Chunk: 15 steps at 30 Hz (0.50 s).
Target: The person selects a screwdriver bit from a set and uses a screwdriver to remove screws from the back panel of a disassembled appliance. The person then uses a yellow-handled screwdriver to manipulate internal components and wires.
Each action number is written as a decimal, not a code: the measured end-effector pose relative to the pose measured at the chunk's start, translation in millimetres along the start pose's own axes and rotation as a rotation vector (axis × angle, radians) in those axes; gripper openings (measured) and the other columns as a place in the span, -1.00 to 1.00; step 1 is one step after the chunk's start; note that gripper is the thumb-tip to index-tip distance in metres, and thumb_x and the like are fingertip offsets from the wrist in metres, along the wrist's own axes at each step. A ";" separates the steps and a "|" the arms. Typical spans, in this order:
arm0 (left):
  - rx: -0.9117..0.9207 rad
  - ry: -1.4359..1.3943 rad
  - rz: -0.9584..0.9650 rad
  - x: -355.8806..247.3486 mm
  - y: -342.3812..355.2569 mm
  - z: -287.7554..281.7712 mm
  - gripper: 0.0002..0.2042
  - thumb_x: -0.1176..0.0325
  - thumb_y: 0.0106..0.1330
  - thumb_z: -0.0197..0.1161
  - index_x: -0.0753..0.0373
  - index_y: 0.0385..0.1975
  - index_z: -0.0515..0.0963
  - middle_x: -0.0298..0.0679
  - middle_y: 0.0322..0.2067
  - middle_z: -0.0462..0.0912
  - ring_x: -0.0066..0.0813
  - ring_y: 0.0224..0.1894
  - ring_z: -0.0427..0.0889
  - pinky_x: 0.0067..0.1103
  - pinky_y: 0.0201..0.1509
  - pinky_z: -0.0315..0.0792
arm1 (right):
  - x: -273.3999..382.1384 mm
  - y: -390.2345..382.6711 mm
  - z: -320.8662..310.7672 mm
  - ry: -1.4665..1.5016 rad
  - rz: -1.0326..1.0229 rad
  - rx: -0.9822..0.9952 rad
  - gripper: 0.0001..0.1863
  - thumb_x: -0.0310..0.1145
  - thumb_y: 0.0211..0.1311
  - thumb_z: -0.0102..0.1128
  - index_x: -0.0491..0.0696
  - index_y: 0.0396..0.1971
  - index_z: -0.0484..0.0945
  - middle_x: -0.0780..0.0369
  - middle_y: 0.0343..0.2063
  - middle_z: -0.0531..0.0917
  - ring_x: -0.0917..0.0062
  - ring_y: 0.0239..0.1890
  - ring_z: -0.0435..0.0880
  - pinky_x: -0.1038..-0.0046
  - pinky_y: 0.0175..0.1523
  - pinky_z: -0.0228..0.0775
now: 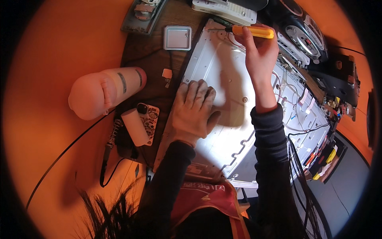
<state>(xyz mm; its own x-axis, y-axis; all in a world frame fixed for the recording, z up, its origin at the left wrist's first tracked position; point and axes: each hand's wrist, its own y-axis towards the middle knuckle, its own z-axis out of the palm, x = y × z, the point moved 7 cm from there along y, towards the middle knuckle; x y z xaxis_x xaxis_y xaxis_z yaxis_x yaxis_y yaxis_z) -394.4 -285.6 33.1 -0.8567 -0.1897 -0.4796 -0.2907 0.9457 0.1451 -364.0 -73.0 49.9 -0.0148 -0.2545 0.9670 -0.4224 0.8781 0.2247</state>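
A large metal panel, silvery and dotted with screw holes, lies on a dark wooden table. My left hand, which appears to wear a pale glove, rests flat on the panel's left part with its fingers stretched out. Near the far corner, my right hand grips a screwdriver by its yellow handle. The screwdriver lies nearly level, its thin shaft pointing left to the panel's far left edge. Whether the tip sits in a screw cannot be made out. Thin wires run over the panel's right part.
Left of the panel are a square metal dish, a phone, a white roll, a soldering iron and a big rounded pale object. A plastic tray stands far left. A black stereo stands far right.
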 end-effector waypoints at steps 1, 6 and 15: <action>0.005 -0.009 -0.006 0.3 0.0 0.2 -0.40 0.14 0.00 0.35 0.29 0.06 0.44 -0.03 0.10 0.41 -0.02 0.20 0.33 -0.06 0.36 0.14 | -1.8 2.2 1.4 -0.055 0.014 -0.018 -0.73 -0.39 0.30 0.33 -0.20 -0.22 0.42 0.15 -0.38 0.74 0.53 -0.35 0.78 0.57 -0.22 0.58; 0.021 -0.036 -0.007 1.7 1.0 -0.9 -0.39 0.14 0.00 0.36 0.29 0.07 0.44 -0.03 0.11 0.41 -0.03 0.22 0.33 -0.06 0.37 0.13 | 2.8 7.8 2.0 -0.186 -0.037 -0.030 -0.71 -0.35 0.26 0.36 -0.19 -0.24 0.44 0.16 -0.42 0.75 0.53 -0.35 0.79 0.58 -0.25 0.56; -0.012 -0.046 0.003 1.9 -1.7 0.1 -0.38 0.16 -0.03 0.39 0.28 0.07 0.42 -0.02 0.11 0.41 -0.02 0.21 0.32 -0.06 0.37 0.13 | 16.8 11.2 11.8 -0.397 -0.107 0.066 -0.70 -0.32 0.24 0.37 -0.18 -0.25 0.45 0.18 -0.49 0.75 0.47 -0.39 0.79 0.53 -0.28 0.56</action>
<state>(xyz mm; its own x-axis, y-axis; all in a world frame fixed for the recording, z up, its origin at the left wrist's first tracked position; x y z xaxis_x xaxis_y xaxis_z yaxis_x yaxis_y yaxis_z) -395.5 -287.5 31.9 -0.8370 -0.1745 -0.5186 -0.2939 0.9428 0.1571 -379.7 -72.3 67.3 -0.3103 -0.4907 0.8142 -0.4980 0.8135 0.3005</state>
